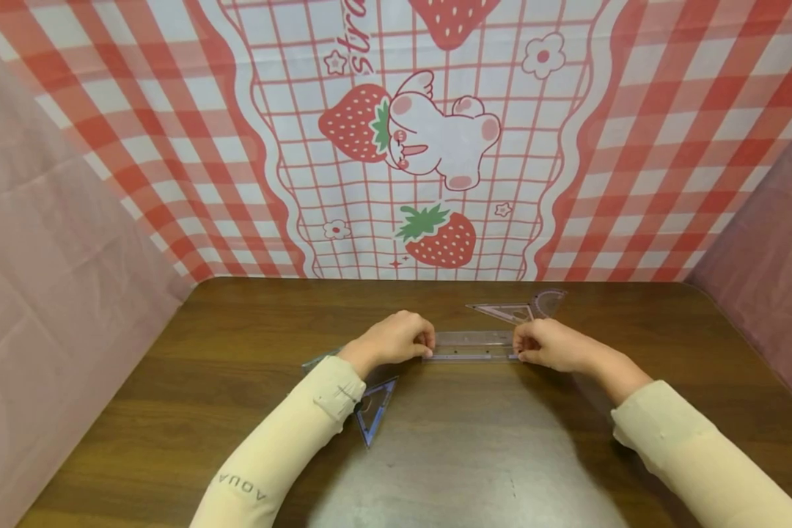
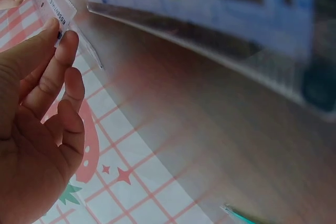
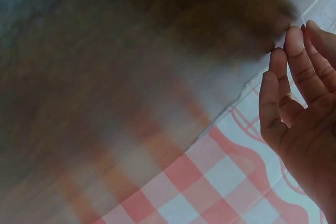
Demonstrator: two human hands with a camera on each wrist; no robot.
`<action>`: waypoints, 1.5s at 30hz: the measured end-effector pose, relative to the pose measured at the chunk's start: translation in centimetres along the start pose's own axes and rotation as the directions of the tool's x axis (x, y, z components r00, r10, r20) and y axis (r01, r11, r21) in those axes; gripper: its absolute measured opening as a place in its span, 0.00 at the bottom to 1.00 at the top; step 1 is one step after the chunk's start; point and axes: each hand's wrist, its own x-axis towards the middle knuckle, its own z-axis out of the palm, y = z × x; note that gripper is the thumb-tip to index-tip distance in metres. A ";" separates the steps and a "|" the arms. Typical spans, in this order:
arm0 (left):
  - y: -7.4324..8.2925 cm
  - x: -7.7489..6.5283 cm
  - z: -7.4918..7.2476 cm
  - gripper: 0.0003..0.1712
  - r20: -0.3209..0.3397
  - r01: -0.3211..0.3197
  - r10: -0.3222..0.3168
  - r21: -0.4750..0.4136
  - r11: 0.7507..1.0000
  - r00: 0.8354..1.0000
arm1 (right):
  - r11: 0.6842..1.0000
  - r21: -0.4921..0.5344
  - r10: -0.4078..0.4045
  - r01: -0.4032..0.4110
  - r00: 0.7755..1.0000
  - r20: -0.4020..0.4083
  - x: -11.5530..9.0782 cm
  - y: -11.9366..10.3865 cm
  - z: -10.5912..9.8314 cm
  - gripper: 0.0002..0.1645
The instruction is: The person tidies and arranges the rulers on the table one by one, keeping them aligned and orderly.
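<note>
Ruler (image 1: 473,338) (see-through) sits at the person's twelve o'clock, fingers (image 2: 52,74) of the left hand (image 1: 394,339) and right hand (image 1: 557,346) pinching opposite ends; a blue set square (image 1: 378,418) lies toward its eight o'clock.

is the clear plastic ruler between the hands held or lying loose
Held: the left hand pinches one end of the clear plastic ruler, the right hand the other.

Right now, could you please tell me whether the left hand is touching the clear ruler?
Touching: the left wrist view shows the left hand pinching one end of the clear ruler between thumb and fingers.
</note>
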 end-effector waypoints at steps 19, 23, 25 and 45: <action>0.0 0.3 0.4 0.06 0.000 0.023 -0.023 0.086 0.996 1.000 | 0.995 -0.100 0.023 -0.028 0.998 -0.054 -0.2 -0.5 0.8 0.10; 0.1 0.3 0.5 0.07 0.005 0.038 -0.039 0.089 0.995 0.999 | 0.992 -0.122 0.035 -0.041 0.998 -0.053 -0.2 -0.5 0.8 0.09; 0.1 0.3 0.6 0.07 0.005 0.038 -0.039 0.090 0.995 0.999 | 0.990 -0.133 0.037 -0.044 0.998 -0.052 -0.2 -0.5 0.9 0.09; -0.3 0.2 0.4 0.06 0.012 0.058 -0.059 0.086 0.995 0.998 | 0.987 -0.155 0.021 -0.030 0.998 -0.057 0.2 -0.4 0.9 0.07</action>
